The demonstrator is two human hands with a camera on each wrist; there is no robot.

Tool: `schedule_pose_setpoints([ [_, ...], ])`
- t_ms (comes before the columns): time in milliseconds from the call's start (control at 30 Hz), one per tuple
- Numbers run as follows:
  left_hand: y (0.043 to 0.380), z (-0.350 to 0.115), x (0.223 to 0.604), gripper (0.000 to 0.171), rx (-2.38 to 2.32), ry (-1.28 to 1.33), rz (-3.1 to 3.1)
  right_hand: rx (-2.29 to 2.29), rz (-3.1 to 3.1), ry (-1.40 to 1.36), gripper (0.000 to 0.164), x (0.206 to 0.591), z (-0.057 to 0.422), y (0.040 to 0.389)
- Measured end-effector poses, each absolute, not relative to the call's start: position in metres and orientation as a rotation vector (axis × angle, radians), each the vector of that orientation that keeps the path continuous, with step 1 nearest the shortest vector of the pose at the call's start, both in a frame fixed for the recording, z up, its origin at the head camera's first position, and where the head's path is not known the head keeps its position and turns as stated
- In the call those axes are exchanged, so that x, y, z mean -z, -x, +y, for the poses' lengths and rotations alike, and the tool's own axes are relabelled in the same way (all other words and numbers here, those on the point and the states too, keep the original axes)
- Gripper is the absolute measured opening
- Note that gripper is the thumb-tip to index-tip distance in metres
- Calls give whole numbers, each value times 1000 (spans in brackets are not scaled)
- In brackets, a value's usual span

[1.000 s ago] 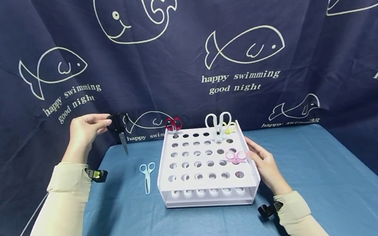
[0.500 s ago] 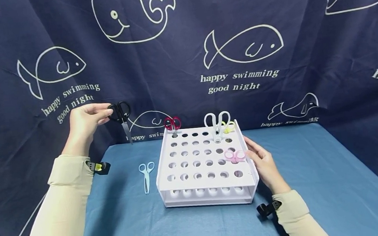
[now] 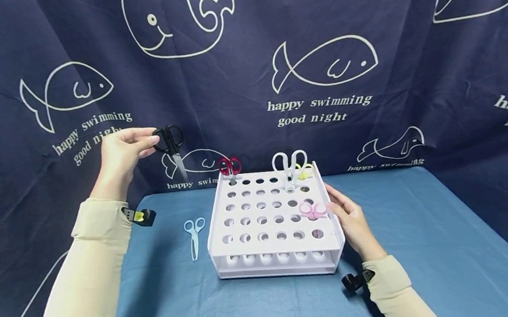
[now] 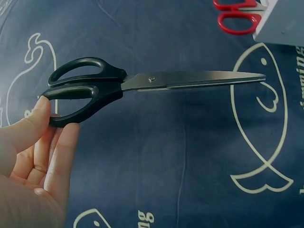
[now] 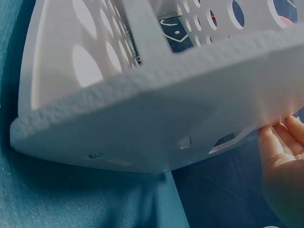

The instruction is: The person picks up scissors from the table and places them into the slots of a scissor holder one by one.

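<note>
In the head view, my left hand [image 3: 123, 152] is raised left of the rack. Its thumb and fingers pinch one handle loop of black-handled scissors [image 3: 169, 139]. Their metal blades [image 4: 199, 79] are together in the left wrist view, clear of the rack. A white rack [image 3: 273, 247] with rows of round holes stands on the table. My right hand [image 3: 354, 223] rests against its right side panel [image 5: 180, 114], fingertips touching the outer face. Red scissors [image 3: 229, 166], white scissors [image 3: 290, 164], yellow scissors [image 3: 305, 170] and pink scissors [image 3: 313, 210] stand in the rack.
Light blue scissors [image 3: 195, 239] lie on the blue-covered table [image 3: 258, 309], left of the rack. A dark blue curtain [image 3: 230, 90] with white fish drawings hangs behind and at the sides. A pale cable [image 3: 35, 298] runs by the left sleeve.
My left hand has lifted the black-handled scissors upward and slightly right. The right hand stays at the rack's side. The whole view has shifted a little.
</note>
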State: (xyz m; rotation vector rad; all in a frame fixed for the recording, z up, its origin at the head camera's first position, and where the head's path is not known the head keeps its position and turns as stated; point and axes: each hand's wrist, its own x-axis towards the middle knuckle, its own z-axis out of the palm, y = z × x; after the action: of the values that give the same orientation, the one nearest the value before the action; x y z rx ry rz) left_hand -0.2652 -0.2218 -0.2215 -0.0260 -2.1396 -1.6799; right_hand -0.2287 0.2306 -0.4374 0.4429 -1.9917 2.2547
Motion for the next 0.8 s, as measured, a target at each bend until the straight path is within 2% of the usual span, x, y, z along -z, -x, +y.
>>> schedule_pose_setpoints([
  [333,268,-205,214,21,1718,64,-2098,-2230,-2005,-428,52,438,232,228],
  [800,278,-189,227,21,1998,148,-1917,-2217,-2025,-404,50,436,231,228],
])
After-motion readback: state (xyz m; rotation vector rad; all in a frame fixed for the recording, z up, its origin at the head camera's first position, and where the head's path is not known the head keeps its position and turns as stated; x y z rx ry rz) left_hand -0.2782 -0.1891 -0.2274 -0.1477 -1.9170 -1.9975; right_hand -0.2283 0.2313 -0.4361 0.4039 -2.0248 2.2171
